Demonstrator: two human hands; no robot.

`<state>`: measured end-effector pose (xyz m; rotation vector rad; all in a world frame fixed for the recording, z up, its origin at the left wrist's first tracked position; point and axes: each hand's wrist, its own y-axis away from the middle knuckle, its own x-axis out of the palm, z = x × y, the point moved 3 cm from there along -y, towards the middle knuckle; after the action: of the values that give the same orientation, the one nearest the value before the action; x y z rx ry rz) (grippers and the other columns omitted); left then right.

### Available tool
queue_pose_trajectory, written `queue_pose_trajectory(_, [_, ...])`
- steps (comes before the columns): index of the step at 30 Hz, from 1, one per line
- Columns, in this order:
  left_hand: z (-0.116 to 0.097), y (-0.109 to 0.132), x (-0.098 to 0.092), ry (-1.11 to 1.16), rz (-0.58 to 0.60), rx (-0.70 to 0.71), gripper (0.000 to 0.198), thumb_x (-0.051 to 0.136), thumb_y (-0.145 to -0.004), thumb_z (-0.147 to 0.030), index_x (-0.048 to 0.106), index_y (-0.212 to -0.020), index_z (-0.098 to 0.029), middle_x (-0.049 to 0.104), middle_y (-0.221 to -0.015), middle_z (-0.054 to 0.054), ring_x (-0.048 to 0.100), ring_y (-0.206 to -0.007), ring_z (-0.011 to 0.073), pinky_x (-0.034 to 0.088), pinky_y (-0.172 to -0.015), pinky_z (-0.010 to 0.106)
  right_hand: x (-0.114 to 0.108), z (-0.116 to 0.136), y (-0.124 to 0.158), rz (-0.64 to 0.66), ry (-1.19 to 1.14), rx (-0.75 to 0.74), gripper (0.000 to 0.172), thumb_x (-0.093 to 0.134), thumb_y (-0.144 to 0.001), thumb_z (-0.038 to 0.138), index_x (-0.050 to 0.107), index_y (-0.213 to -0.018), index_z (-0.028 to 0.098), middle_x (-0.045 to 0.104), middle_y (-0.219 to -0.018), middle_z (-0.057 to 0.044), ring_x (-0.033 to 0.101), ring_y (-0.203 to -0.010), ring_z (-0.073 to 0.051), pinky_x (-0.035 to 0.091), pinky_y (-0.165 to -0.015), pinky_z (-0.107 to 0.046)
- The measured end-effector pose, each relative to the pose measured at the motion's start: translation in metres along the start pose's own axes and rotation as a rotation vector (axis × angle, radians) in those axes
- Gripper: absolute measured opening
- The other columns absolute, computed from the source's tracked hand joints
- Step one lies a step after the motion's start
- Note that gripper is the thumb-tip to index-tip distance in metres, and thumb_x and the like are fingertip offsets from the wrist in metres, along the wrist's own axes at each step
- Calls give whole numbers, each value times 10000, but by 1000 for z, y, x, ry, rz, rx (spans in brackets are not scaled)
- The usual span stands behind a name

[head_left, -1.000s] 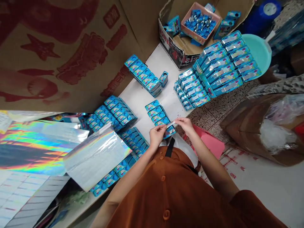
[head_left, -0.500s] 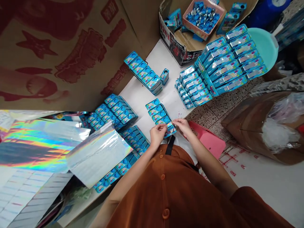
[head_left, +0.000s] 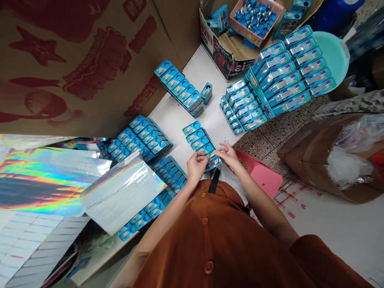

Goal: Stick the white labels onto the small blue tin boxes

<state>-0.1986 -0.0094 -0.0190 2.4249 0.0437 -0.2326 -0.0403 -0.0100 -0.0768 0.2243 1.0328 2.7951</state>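
A short row of blue boxes (head_left: 196,137) with round openings lies on the white table near my body. Over its near end, my left hand (head_left: 198,164) has thumb and fingertips pinched together; what they hold is too small to name. My right hand (head_left: 227,154) is just to the right, its fingers bent over the nearest boxes and some of them raised. Whether it grips anything cannot be made out. Farther back stand a longer row of blue boxes (head_left: 179,85) and one single blue box (head_left: 207,93).
Stacked blue boxes (head_left: 141,136) stand at left beside shiny holographic sheets (head_left: 126,192). At right are packed blue displays (head_left: 282,78), a turquoise stool (head_left: 336,60) and a pink bin (head_left: 264,176). A carton (head_left: 214,50) holds a pink tray of small round pieces (head_left: 255,20).
My right hand's fingers have spread and lifted somewhat over the near end of the row. My left hand remains pinched close by. The whole view has shifted slightly.
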Motion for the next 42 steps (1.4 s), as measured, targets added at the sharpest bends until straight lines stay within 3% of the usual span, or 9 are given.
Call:
queue_pose_trajectory(7, [-8, -4, -2, -405, -26, 194, 189, 659, -738, -343, 532, -797, -215, 693, -684, 10, 647, -615, 165, 434, -615, 242, -1, 1, -1, -11, 48, -35, 597, 784, -552, 424, 499, -1028, 202, 603, -777, 53, 504, -562, -81, 412, -560, -224])
queue_pose_trajectory(13, [-7, -10, -19, -784, -75, 203, 249, 648, -748, -427, 543, -869, -236, 635, -608, 4, 616, -614, 222, 322, -562, 265, -3, 2, -2, -40, 48, -59, 531, 786, -545, 401, 523, -962, 204, 605, -755, 50, 513, -582, -86, 426, -596, -233])
queue_pose_trajectory(21, [10, 4, -27, -654, -56, 336, 178, 558, -833, -363, 498, -928, -226, 582, -617, -48, 569, -584, 145, 354, -577, 233, -5, 2, 7, -67, 38, -136, 470, 753, -590, 443, 562, -942, 198, 618, -765, 22, 569, -643, -121, 447, -632, -247])
queue_pose_trajectory(24, [6, -1, -81, -637, -244, 473, 193, 502, -867, -383, 508, -933, -202, 613, -731, -6, 585, -685, 141, 414, -664, 237, -13, 3, 19, -151, 80, -245, 402, 638, -722, 502, 589, -966, 186, 653, -850, -29, 591, -733, -141, 460, -716, -274])
queue_pose_trajectory(28, [-11, -32, -216, -855, -591, 524, 264, 449, -884, -392, 576, -928, -164, 644, -981, 97, 562, -995, 217, 387, -926, 331, -26, 6, 36, -267, 171, -312, 407, 541, -806, 537, 602, -971, 170, 656, -833, -44, 552, -674, -132, 441, -719, -287])
queue_pose_trajectory(30, [-16, -53, -280, -968, -575, 407, 348, 427, -887, -422, 594, -1004, -139, 640, -1071, 132, 537, -1075, 252, 356, -977, 361, -28, 10, 46, -301, 190, -354, 407, 538, -816, 533, 608, -975, 165, 647, -824, -43, 536, -664, -129, 433, -713, -286])
queue_pose_trajectory(32, [-12, -72, -325, -1016, -424, 199, 432, 389, -893, -465, 592, -1071, -128, 641, -1109, 143, 536, -1099, 269, 378, -947, 353, -28, 14, 58, -328, 210, -399, 407, 536, -822, 530, 613, -978, 161, 642, -826, -45, 530, -664, -130, 429, -704, -286])
queue_pose_trajectory(35, [1, -85, -351, -1011, -233, 5, 531, 407, -853, -567, 612, -1072, -130, 685, -975, 127, 599, -986, 277, 436, -823, 330, -23, 18, 75, -360, 234, -446, 411, 521, -833, 528, 614, -985, 157, 646, -844, -55, 536, -677, -136, 431, -702, -293])
queue_pose_trajectory(42, [-2, -70, -331, -902, -15, 115, 604, 652, -603, -621, 664, -962, -136, 662, -809, 48, 588, -738, 200, 410, -617, 237, 9, 16, 114, -392, 306, -529, 385, 521, -841, 500, 611, -1003, 163, 651, -923, -83, 587, -837, -189, 452, -798, -346])
